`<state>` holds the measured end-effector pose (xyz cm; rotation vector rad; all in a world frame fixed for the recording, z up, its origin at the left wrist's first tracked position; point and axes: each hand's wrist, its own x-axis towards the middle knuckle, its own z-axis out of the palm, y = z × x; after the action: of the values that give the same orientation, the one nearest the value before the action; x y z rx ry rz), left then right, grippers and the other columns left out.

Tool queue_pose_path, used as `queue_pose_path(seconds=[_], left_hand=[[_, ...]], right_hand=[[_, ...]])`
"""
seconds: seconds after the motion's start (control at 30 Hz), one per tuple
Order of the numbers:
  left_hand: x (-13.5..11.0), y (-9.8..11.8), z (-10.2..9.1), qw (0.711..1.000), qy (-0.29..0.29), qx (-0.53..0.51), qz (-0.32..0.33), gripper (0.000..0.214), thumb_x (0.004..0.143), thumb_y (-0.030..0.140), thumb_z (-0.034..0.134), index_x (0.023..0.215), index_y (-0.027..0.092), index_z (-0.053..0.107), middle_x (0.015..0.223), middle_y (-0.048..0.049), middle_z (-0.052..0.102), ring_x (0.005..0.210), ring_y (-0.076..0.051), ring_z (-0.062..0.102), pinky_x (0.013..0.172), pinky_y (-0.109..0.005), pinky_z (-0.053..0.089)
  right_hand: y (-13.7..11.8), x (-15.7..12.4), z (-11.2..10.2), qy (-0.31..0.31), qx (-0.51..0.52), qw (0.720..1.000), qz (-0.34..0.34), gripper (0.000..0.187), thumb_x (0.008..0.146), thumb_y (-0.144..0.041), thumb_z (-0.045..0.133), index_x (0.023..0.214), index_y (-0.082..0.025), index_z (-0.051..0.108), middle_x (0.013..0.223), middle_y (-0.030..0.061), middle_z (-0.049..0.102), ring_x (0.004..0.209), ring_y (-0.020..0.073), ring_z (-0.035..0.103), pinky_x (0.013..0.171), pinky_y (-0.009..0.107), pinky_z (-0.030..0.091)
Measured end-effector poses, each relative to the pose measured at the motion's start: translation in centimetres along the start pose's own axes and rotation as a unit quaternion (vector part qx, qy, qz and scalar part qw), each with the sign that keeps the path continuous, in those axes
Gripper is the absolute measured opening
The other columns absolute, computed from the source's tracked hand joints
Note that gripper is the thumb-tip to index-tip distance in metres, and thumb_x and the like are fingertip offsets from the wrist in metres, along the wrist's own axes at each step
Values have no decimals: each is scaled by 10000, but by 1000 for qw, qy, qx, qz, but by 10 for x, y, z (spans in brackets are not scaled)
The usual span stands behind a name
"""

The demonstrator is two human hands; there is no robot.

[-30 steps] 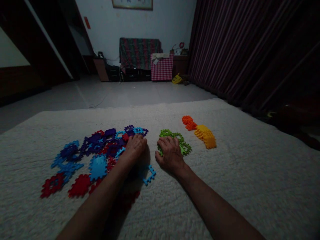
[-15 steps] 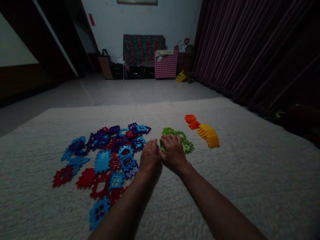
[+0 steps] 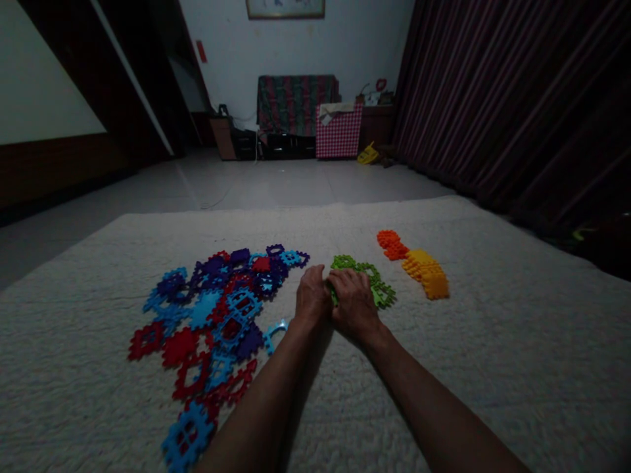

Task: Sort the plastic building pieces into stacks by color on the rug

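Observation:
My left hand (image 3: pixel 312 294) is closed, its fingers curled beside my right hand; whatever it holds is hidden. My right hand (image 3: pixel 355 301) bends over the green interlocking tiles (image 3: pixel 378 286), with a bit of green showing under its thumb and fingers. Both hands nearly touch, low over the cream quilted mat (image 3: pixel 468 368). To the left spreads a loose pile of toothed plastic tiles: red tiles (image 3: pixel 180 348), light blue tiles (image 3: pixel 204 309) and purple tiles (image 3: pixel 249 342). One light blue frame tile (image 3: pixel 269 338) lies against my left forearm, partly covered.
Beyond the green tiles lie orange tiles (image 3: pixel 392 244) and an overlapping row of yellow tiles (image 3: pixel 428 272). Grey floor (image 3: pixel 276 184) runs behind the mat to a checked cloth-covered box (image 3: pixel 338 135) and a draped cabinet (image 3: pixel 297 105). Dark curtains (image 3: pixel 463 92) hang at the right.
The view has shifted, so everything sits farther right. Some blue and red tiles in the left pile lie differently, and a light blue frame now shows by my left forearm. Both hands stay together.

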<state>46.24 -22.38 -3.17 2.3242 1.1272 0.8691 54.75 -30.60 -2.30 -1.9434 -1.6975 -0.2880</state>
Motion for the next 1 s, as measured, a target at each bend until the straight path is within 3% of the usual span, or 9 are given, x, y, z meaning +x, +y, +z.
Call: queue_pose_path(seconds=[0.1, 0.2, 0.43, 0.57, 0.63, 0.7, 0.83, 1.0], left_hand=[[29, 6, 12, 995, 37, -77, -46, 427, 882, 88, 395, 1247, 125, 614, 1248, -122, 676, 1183, -203, 617, 1067, -357, 464], [45, 8, 17, 990, 18, -133, -40, 403, 922, 147, 389, 1242, 128, 633, 1298, -110, 665, 1224, -194, 603, 1091, -344, 448], [42, 7, 19, 980, 77, -178, -53, 422, 950, 217, 364, 1293, 111, 586, 1271, -131, 679, 1170, -212, 641, 1032, -355, 489], [41, 7, 23, 979, 86, -166, -80, 436, 952, 222, 332, 1295, 111, 577, 1255, -144, 682, 1148, -230, 648, 1010, -378, 499], [39, 8, 26, 985, 81, -141, -62, 439, 953, 217, 325, 1292, 90, 573, 1270, -164, 666, 1175, -236, 628, 1033, -383, 477], [35, 11, 28, 993, 64, -96, -26, 428, 952, 223, 345, 1291, 82, 566, 1281, -176, 651, 1211, -246, 594, 1061, -398, 443], [27, 17, 26, 1000, -6, 4, 30, 366, 949, 266, 411, 1245, 132, 580, 1209, -143, 664, 1192, -276, 563, 1042, -451, 414], [25, 19, 23, 998, -41, 29, 42, 301, 955, 230, 379, 1053, 170, 657, 1089, -108, 692, 1119, -249, 587, 1008, -413, 413]], right_hand=[[0, 0, -1, -1, 7, 1000, 3, 369, 827, -204, 562, 1190, -160, 615, 1278, 122, 632, 1216, 295, 462, 1080, 460, 255], [-1, 0, -1, 5, 9, 1000, 17, 400, 817, -239, 579, 1202, -134, 603, 1238, 139, 636, 1190, 299, 468, 1074, 445, 271], [4, 8, 1, -24, 12, 1000, 1, 403, 769, -189, 581, 1167, -144, 619, 1225, 124, 646, 1155, 283, 493, 1018, 415, 331], [20, 22, -14, -73, 17, 997, -21, 451, 756, -218, 598, 1204, -172, 615, 1231, 119, 653, 1176, 290, 507, 1025, 467, 339], [37, 30, -26, -88, 51, 994, -36, 464, 772, -265, 601, 1230, -193, 607, 1255, 109, 648, 1205, 281, 517, 1049, 490, 341], [60, 36, -34, -78, 110, 991, -17, 476, 771, -245, 581, 1241, -176, 602, 1308, 115, 625, 1213, 240, 546, 1059, 433, 383], [101, 43, -29, -60, 149, 980, 116, 418, 847, -263, 511, 1237, -165, 621, 1275, 129, 653, 1143, 218, 621, 990, 392, 476], [106, 38, -18, -65, 160, 977, 127, 338, 863, -254, 504, 1138, -190, 690, 1180, 86, 714, 1107, 219, 645, 1000, 384, 479]])
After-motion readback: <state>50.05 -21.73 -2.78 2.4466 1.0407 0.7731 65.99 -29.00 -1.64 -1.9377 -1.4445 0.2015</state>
